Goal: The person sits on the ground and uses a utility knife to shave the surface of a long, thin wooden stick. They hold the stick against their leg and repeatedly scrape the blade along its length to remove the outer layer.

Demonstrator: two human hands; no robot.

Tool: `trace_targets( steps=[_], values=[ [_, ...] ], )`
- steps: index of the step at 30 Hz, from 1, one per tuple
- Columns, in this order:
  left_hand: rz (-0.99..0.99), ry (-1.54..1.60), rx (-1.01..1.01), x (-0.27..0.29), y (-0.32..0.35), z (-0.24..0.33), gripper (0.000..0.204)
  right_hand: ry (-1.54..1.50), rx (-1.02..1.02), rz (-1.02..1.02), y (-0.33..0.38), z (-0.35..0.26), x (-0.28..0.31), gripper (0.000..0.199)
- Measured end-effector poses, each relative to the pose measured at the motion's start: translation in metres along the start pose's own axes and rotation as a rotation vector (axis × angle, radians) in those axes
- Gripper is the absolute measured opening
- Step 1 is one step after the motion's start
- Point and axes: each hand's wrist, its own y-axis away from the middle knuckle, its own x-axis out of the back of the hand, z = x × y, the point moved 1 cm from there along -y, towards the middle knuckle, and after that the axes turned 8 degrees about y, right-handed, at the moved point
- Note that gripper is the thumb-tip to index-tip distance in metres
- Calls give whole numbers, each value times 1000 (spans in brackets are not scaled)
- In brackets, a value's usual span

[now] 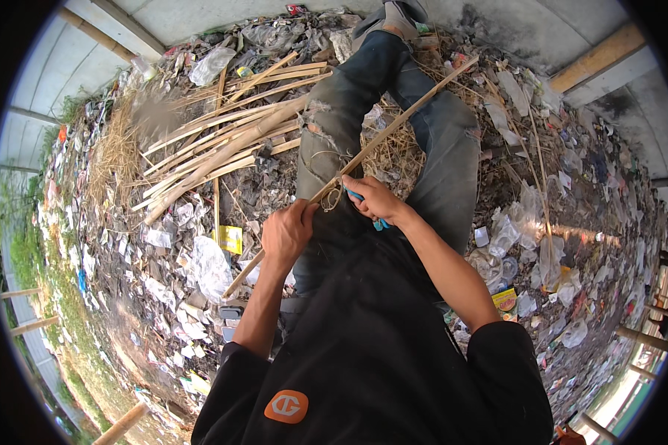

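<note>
A long, thin bamboo strip (402, 116) runs slantwise across my lap, from near my left forearm up past my legs. My left hand (286, 231) is closed around its lower part. Farther up, my right hand (378, 200) is closed on a blue-handled tool (355, 195), pressed close against the strip. The tool's working end is hidden, so I cannot tell its exact kind. Thin, pale curled shavings (332, 197) hang between the two hands, against my torn jeans (323, 159).
Several split bamboo strips (223, 141) lie in a loose pile left of my legs. Plastic scraps and a yellow packet (231, 239) litter the ground. Dry straw (122, 148) lies at the far left. A concrete wall (490, 30) with a bamboo pole (598, 58) stands ahead.
</note>
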Motion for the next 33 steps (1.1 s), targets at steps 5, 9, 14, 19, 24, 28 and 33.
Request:
trace_targets(
  steps=[5,9,14,19,24,28,33],
  values=[
    [69,4,-5,-2,4,2,21,-37,165,172,-3,9,-5,60],
    [156,-118,-81,-9,13,2,17,-74,140,203,11,-27,0,61],
    [235,-170,-156,-15,15,0,14,958,470,402,-5,-33,1,46],
    [165,-189,-82,-15,19,1,17,1010,565,563,1,-31,-29,28],
    [112,-55,47,-14,11,-2,21,685,687,200,41,-59,-50,30],
    [131,21,83,-7,8,1,23,400,811,607,67,-92,1,28],
    [165,39,66,-6,15,-1,25,-1219,1018,943,136,-97,179,50]
  ],
)
